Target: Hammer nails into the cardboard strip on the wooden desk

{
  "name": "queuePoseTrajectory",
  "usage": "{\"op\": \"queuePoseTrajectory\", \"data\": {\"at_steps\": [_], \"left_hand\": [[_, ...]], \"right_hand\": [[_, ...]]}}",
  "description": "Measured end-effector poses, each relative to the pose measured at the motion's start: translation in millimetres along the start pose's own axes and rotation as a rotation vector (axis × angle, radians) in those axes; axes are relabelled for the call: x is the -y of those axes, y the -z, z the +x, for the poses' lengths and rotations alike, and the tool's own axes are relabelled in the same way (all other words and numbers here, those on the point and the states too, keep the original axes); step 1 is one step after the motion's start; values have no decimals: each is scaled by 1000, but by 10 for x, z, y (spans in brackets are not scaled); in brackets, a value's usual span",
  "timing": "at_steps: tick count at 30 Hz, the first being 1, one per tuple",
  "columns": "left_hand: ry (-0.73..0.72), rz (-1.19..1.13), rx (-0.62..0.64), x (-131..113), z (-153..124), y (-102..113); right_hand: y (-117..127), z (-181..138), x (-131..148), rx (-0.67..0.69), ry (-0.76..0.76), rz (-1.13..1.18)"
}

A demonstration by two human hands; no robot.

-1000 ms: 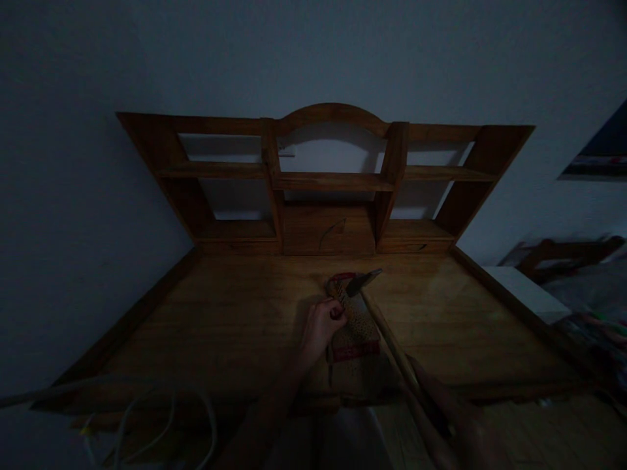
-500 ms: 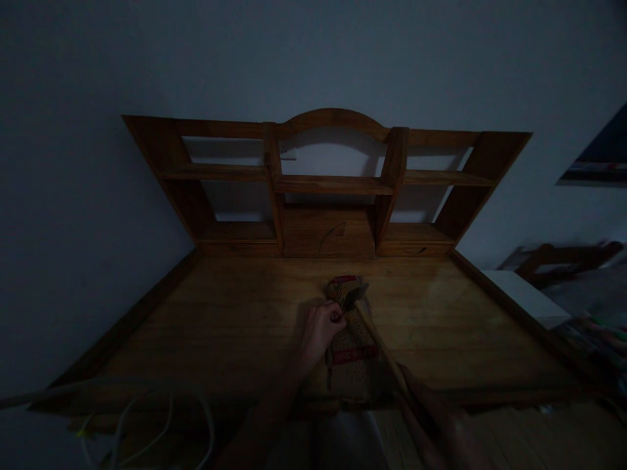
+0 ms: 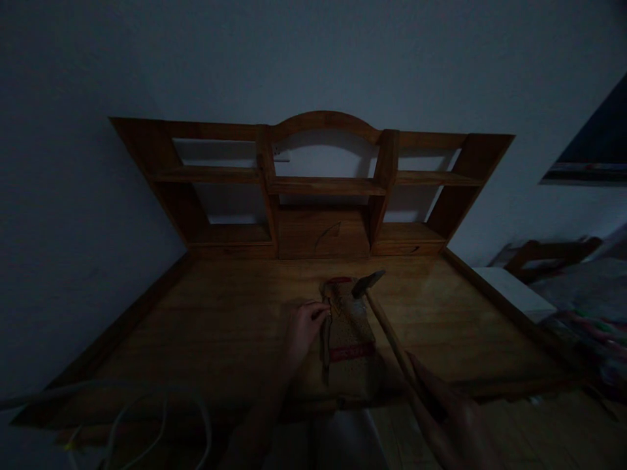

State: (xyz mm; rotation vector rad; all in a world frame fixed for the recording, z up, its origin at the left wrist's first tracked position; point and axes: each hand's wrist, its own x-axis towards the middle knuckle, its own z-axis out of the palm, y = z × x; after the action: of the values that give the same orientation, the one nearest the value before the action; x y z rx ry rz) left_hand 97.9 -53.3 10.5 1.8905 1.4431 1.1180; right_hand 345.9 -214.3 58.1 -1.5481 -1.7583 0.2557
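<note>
A tan woven cloth with red bands point(image 3: 349, 339) lies on the wooden desk top point(image 3: 220, 320), near the middle front. My left hand point(image 3: 302, 326) rests at the cloth's left edge, its fingers pinching the edge. My right hand point(image 3: 453, 424) grips the long wooden handle of a hammer point(image 3: 386, 326). The metal hammer head point(image 3: 366, 283) hovers over the far end of the cloth, tilted up to the right. The scene is very dark.
A wooden hutch with shelves and an arched top point(image 3: 323, 186) stands at the back of the desk against a pale wall. Pale cables point(image 3: 147, 418) loop off the front left corner. A white ledge point(image 3: 509, 290) and dark furniture point(image 3: 553, 251) lie to the right.
The hammer head came down onto the cloth half a second ago and is now raised again to the right. My left hand slid slightly left along the cloth's edge.
</note>
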Motion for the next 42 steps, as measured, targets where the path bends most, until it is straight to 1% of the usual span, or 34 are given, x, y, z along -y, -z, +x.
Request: {"op": "queuePoseTrajectory", "data": {"at_steps": [4, 7, 9, 14, 18, 21, 26, 28, 33, 35, 40, 42], "left_hand": [[-51, -1, 25, -120, 130, 36], [-117, 26, 47, -186, 210, 12], [-131, 40, 43, -194, 231, -24], [-93, 69, 37, -123, 214, -126], [-76, 69, 36, -82, 195, -152], [-79, 58, 38, -65, 198, -156], [-99, 31, 57, -1, 212, -178], [-89, 26, 63, 28, 220, -187], [-38, 17, 71, 63, 236, -205], [-43, 11, 63, 67, 234, -215], [-50, -7, 58, 57, 216, -207], [-44, -22, 61, 46, 215, -174]], "right_hand": [[-1, 40, -25, -27, 4, -27], [13, 76, 26, 6, -15, -22], [20, 101, 71, 37, -10, -1], [10, 160, 150, 55, -24, 36], [21, 181, 190, 92, -8, 72], [-13, 169, 165, 122, 24, 75], [-164, 129, 61, 216, 52, 63], [-199, 118, 54, 208, 57, 65], [-168, 113, 124, 109, 89, 69], [-151, 116, 140, 124, 72, 70], [-161, 117, 131, 214, 21, 61], [-158, 119, 138, 186, 7, 54]]}}
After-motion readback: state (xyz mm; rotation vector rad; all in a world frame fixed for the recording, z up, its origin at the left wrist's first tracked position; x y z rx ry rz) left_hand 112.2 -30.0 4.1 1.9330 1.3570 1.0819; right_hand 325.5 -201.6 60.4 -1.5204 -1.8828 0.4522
